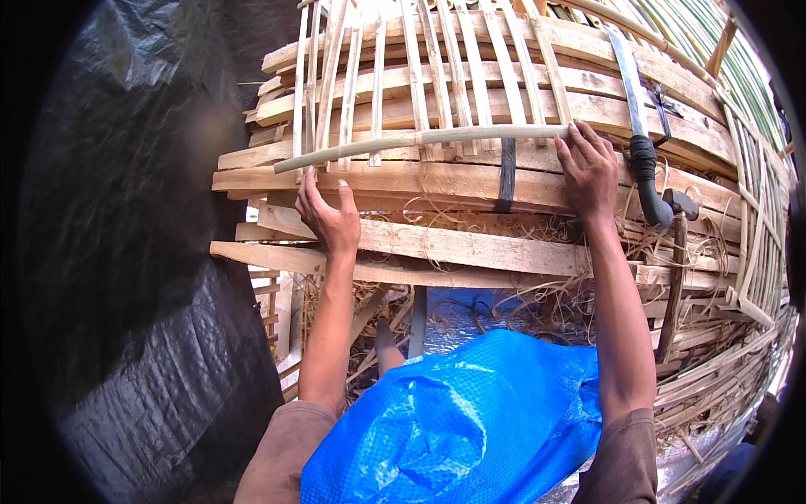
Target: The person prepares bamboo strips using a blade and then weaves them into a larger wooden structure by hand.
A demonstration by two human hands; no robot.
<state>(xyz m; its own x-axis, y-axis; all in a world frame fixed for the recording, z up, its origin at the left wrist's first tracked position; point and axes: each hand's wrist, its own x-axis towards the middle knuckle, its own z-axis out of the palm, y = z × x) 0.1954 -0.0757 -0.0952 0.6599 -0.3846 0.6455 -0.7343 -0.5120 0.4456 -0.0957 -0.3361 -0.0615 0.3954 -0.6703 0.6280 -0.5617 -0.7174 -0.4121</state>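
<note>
A long, slightly bent bamboo strip lies crosswise over a row of narrow upright bamboo slats. My right hand pinches its right end between thumb and fingers. Below the strip's left part is my left hand, its thumb apart and its fingertips touching the lower end of a slat, close under the strip. Both the strip and the slats rest on a stack of rough wooden planks. What lies under my left fingertips is partly hidden.
Right of my right hand lie a machete with a dark wrapped handle and a hammer with a wooden handle. Curly shavings litter the planks. Black plastic sheeting hangs at left; a blue tarp covers my lap. A bamboo lattice stands at right.
</note>
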